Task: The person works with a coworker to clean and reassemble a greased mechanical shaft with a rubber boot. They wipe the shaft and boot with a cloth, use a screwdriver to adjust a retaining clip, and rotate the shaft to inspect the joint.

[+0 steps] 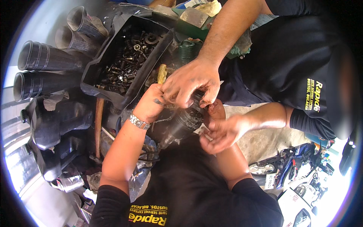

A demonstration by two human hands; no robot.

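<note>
Between my hands is a greasy black ribbed rubber boot (191, 118), tilted, with a dark shaft (169, 140) running from its lower end toward my body. My left hand (150, 103), below a metal-banded wristwatch (139, 122), reaches to the boot's upper left; its fingers are hidden behind a co-worker's hand (191, 82). That co-worker's fingers pinch at the boot's upper opening. On the boot's right side, my right hand (216, 110) shows curled fingers against it, mostly covered by the co-worker's other hand (226, 133), which is blurred by motion.
A black bin (130, 90) of loose bolts, nuts and metal parts stands at the upper left. Several tall black rubber boots (53, 55) and black plastic containers (56, 121) lie left. A wooden handle (99, 130) stands near my left forearm. Farther right are a blue motorcycle (298, 160) and white car (293, 206).
</note>
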